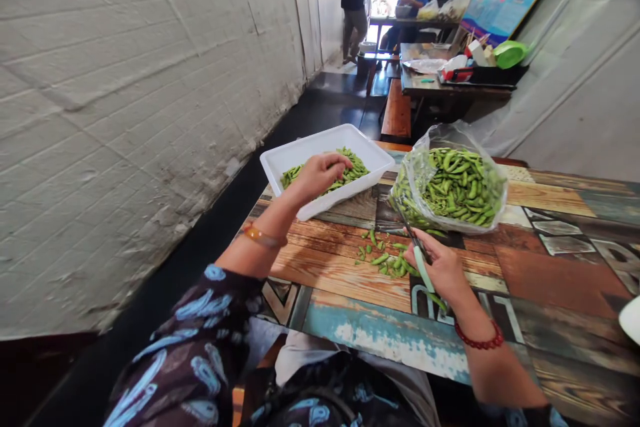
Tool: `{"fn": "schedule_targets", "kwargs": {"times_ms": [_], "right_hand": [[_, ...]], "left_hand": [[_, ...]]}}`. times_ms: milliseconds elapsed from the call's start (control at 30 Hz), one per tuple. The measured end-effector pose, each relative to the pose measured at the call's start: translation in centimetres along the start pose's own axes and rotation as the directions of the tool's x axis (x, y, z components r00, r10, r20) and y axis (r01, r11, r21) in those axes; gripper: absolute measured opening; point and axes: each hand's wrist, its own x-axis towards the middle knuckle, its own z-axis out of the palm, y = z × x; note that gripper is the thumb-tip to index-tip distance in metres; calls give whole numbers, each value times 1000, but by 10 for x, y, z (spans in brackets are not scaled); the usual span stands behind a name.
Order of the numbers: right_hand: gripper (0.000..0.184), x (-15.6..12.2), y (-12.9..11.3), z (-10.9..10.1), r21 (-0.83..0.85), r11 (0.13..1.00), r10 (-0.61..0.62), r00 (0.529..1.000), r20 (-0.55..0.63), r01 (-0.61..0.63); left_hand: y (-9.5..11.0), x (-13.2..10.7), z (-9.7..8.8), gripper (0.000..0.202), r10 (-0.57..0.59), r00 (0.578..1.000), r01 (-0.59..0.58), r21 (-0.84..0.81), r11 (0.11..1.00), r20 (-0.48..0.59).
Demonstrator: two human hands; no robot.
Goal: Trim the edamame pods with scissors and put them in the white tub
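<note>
My left hand (pixel 320 173) reaches over the white tray (pixel 285 159), its fingers curled down onto the green pods (pixel 356 164) lying in it. My right hand (pixel 441 268) rests on the table, closed round scissors with light green handles (pixel 423 272), blades pointing up toward a clear plastic bag of green pods (pixel 457 188). A small heap of cut pod bits (pixel 386 260) lies on the wood just left of my right hand.
The patchwork wooden table (pixel 550 267) runs to the right, with a white object at its right edge (pixel 631 320). A white brick wall (pixel 125 113) flanks the left. Beyond stand a bench (pixel 397 110), a cluttered table (pixel 450 77), and two people (pixel 355 0).
</note>
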Motion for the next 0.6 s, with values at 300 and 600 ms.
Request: {"fn": "schedule_targets", "kwargs": {"times_ms": [300,600], "right_hand": [[50,2,-3,-1,9,1000,11,1000,15,-11],[50,1,-1,-2,15,1000,13,999,38,-14]], "left_hand": [[-69,69,1,78,-243,935,-33,743,668,260],[-61,37,19,61,-81,925,-242,741,627,371]]}}
